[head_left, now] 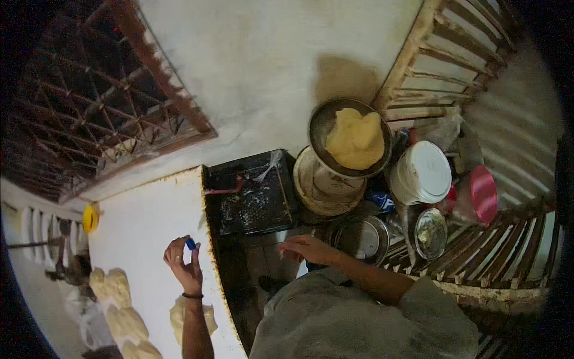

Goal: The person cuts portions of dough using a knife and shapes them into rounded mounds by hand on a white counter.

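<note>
My left hand [182,261] is over the white tabletop [143,218], with a small blue object [191,244] pinched between thumb and fingers. The object looks like a cap, but it is too small to name surely. Under my left forearm, a pale dough piece [178,314] rests on the tabletop. Several more dough pieces [127,323] lie in a row along its left side. My right hand [306,249] hovers past the table's right edge, in front of my body. Its fingers reach leftward, loosely bent and apart, and no held thing shows in them.
A round metal pan [315,133] with a yellowish dough mass [357,140] sits on a round container [326,182]. Beside it are a black stove-like box [254,200], a white lidded bucket [421,173], a pink tub [483,194] and metal bowls [359,239]. A wooden lattice [113,102] stands left.
</note>
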`<state>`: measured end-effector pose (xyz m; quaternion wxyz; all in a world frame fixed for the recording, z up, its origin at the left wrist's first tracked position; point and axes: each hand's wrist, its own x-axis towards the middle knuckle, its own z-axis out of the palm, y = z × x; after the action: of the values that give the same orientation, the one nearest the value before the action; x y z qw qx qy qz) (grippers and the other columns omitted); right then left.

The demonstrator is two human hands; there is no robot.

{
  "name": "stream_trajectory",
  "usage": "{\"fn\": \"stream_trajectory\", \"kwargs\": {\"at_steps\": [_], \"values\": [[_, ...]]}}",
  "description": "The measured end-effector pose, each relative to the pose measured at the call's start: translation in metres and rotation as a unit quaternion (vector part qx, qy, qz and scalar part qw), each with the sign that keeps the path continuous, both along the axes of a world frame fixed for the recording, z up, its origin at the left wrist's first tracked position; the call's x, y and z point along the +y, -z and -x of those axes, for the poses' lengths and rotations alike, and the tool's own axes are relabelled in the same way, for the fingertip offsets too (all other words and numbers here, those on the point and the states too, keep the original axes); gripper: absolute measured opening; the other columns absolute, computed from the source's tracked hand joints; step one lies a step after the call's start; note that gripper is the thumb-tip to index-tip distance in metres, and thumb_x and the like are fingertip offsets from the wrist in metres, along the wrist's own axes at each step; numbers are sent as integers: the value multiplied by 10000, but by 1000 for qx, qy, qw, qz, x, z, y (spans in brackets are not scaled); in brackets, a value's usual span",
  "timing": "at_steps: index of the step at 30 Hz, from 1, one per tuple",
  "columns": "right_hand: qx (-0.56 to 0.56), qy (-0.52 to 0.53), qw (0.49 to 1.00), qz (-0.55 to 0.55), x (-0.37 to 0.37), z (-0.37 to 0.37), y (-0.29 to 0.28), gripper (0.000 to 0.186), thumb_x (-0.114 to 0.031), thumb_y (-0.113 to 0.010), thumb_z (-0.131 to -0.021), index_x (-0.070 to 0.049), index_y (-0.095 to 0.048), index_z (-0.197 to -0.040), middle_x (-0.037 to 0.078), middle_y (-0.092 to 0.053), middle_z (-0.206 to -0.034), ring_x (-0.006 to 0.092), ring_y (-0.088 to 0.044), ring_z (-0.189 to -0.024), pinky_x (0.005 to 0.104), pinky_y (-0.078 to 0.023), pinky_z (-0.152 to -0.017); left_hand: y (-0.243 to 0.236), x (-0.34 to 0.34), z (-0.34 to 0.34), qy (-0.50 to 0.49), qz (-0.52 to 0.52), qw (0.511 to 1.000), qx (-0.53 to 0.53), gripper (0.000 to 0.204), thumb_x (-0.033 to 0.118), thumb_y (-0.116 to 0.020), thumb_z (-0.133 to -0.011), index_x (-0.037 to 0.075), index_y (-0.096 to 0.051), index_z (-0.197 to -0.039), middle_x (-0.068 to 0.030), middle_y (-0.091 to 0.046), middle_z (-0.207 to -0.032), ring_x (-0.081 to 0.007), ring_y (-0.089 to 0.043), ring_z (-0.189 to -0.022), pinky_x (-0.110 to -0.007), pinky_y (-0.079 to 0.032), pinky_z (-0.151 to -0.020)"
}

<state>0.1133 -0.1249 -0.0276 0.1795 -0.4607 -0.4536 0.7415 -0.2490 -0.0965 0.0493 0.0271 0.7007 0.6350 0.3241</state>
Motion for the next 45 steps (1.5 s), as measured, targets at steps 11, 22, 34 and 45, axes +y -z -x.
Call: {"fn": "stream_trajectory", "kwargs": {"at_steps": [11, 22, 34, 45], "values": [[10, 438, 866, -242, 12, -165, -148, 439, -473, -511, -1083, -39, -582, -1098, 66, -634, -907, 193, -659, -866, 359, -578, -797, -75, 61, -338, 393, -100, 901, -154, 363, 74, -804, -822, 121, -723, -1172, -141, -614, -1317, -343, -546, -1232, -453, -445, -1023], [-346, 368, 808, -303, -18, -203, -103, 574, -513, -495, -1079, 10, -539, -1311, 207, -660, -899, 344, -678, -816, 484, -500, -736, -22, 134, -415, 319, 27, 904, -282, 238, 53, -771, -898, 25, -644, -1097, -121, -654, -956, -229, -619, -800, -335, -532, -761], [-378, 267, 808, -365, 51, -185, -93, 395, -328, -521, -1072, -16, -516, -1315, 338, -678, -933, 557, -642, -903, 588, -512, -756, -37, 149, -391, 279, 149, 852, -418, 170, 38, -698, -968, -14, -728, -1127, -76, -723, -1032, -118, -657, -903, -270, -528, -774], [-340, 278, 817, -374, 60, -160, -104, 358, -296, -486, -1094, 29, -481, -1244, 319, -667, -838, 562, -648, -798, 609, -495, -686, -62, 134, -390, 297, 76, 871, -383, 146, 18, -645, -991, -6, -716, -1116, -45, -709, -996, -67, -604, -834, -235, -498, -735]]}}
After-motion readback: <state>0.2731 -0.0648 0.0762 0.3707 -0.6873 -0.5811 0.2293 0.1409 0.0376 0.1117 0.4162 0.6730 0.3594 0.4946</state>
